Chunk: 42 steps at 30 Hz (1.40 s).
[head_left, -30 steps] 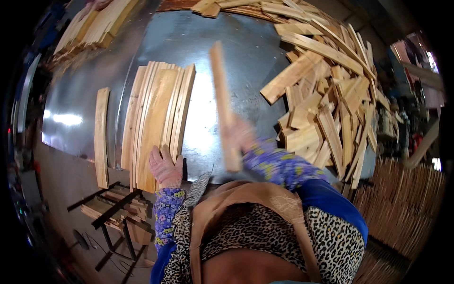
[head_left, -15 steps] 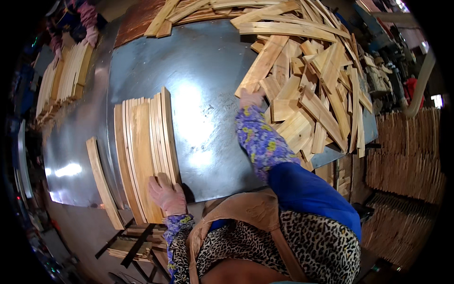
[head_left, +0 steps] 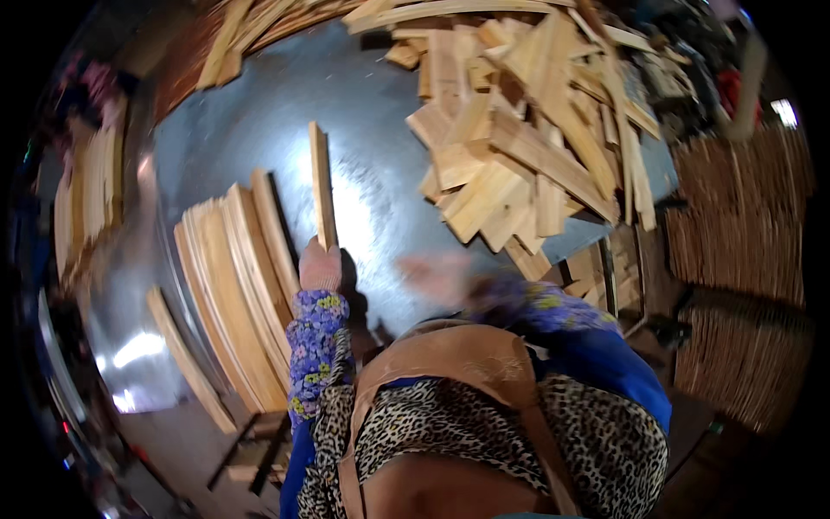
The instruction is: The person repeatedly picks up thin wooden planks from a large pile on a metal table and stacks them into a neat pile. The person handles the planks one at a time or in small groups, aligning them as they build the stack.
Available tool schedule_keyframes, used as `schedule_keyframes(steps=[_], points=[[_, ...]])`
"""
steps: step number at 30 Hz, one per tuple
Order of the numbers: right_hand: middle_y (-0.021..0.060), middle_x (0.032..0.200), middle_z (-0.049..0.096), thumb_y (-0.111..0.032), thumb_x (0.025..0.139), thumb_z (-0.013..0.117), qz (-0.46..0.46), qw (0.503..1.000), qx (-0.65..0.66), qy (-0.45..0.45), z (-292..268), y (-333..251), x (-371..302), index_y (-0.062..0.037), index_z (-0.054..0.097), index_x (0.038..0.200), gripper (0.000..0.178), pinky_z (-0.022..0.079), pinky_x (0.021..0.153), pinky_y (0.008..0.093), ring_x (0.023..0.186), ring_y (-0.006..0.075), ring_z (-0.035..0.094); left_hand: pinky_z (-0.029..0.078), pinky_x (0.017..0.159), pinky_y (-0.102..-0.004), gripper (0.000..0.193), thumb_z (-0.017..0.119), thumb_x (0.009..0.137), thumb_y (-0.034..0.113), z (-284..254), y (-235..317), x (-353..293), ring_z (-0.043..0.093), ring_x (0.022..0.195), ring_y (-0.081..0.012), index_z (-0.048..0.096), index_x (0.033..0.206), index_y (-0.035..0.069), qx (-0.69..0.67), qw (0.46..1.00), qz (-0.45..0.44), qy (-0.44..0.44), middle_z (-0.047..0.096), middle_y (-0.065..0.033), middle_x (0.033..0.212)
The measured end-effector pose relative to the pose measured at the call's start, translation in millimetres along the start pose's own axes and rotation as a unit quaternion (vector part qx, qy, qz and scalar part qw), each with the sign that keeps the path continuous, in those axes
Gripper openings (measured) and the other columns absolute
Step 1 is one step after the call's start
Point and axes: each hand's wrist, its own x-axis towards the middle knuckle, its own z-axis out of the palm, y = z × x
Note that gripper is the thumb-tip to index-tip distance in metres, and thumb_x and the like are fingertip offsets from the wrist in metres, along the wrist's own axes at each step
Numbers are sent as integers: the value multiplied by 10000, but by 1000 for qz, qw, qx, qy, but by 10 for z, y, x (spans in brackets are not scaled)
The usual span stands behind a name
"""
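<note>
My left hand (head_left: 320,266) is closed around the near end of a narrow wooden board (head_left: 322,186), which points away from me over the metal table (head_left: 268,112). To its left stands a row of wooden boards (head_left: 229,290), packed side by side on edge; the rightmost one leans slightly apart at its far end. My right hand (head_left: 437,277) is in front of my body, right of the held board, and smeared by motion. No board shows in it, and its fingers cannot be made out. A loose pile of wooden boards (head_left: 519,164) covers the table's right side.
One separate board (head_left: 188,359) lies left of the row, its near end past the table edge. At the far left a co-worker's sleeve (head_left: 99,95) shows beside another stack of boards (head_left: 91,182). Tall wood stacks (head_left: 735,225) stand at the right.
My left hand has left the row and now grips a single board. My right hand has drawn back from the pile toward my body, and the board it touched has left the pile.
</note>
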Motion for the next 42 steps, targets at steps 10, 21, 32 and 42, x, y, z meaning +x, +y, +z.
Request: schedule_keyframes(steps=[10, 21, 32, 42], points=[[248, 1393, 601, -249, 735, 831, 270, 819, -420, 283, -2678, 1498, -461, -77, 403, 1627, 1004, 471, 1169, 488, 1328, 465, 557, 441, 1229, -453, 571, 668, 976, 169, 226, -744, -403, 555, 1419, -452, 531, 1468, -90, 84, 989, -9, 125, 597, -323, 1465], [146, 1076, 728, -475, 1031, 578, 120, 980, -156, -13, -1222, -593, 1274, -47, 571, 1519, 649, 557, 937, 394, 964, 276, 717, 568, 937, -485, 737, 604, 1025, 349, 266, -612, -114, 741, 1071, -340, 432, 1587, -95, -127, 984, -118, 30, 741, -289, 1149], [272, 1208, 765, -436, 922, 691, 157, 976, -114, 96, 502, -236, 2294, 17, 663, 1399, 658, 562, 1046, 478, 1174, 405, 732, 315, 1218, -478, 483, 619, 993, 548, -141, -1446, -252, 609, 1169, -261, 755, 1095, 96, 411, 796, 435, -86, 682, -88, 1192], [217, 1071, 718, -385, 1047, 559, -43, 970, -189, -147, 1734, -235, 2543, -67, 635, 1288, 405, 570, 867, 513, 1008, 429, 705, 265, 1276, -600, 563, 662, 981, 452, -732, -1415, -869, 491, 1415, -432, 687, 1304, -9, 240, 915, 276, 168, 641, -240, 1376]])
